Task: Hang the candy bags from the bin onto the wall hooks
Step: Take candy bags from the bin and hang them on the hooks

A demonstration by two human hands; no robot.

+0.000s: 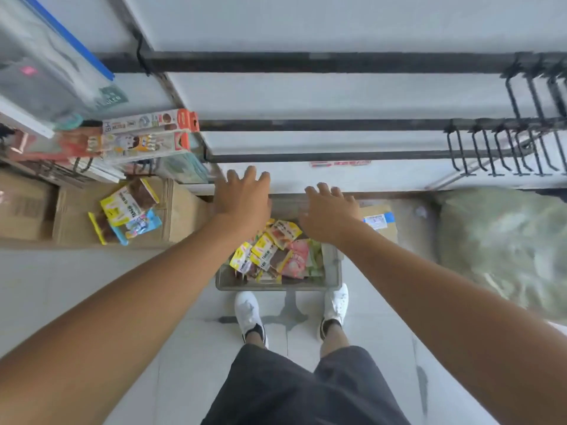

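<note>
A clear plastic bin (333,271) stands on the floor in front of my feet, against the wall. Several candy bags (273,250), yellow, pink and green, lie piled inside it. My left hand (242,199) hovers over the bin's far left corner, fingers spread, holding nothing. Over the far right part of the bin my right hand (329,211) is likewise spread and empty. Black wall hooks (497,148) stick out from horizontal black rails at the right, all bare. Several packets (147,133) hang from hooks at the left.
Cardboard boxes (184,216) sit on the floor at the left, with a few loose candy bags (129,210) lying on top. A large translucent plastic sack (503,240) fills the floor at the right. A small taped box (380,219) stands behind the bin.
</note>
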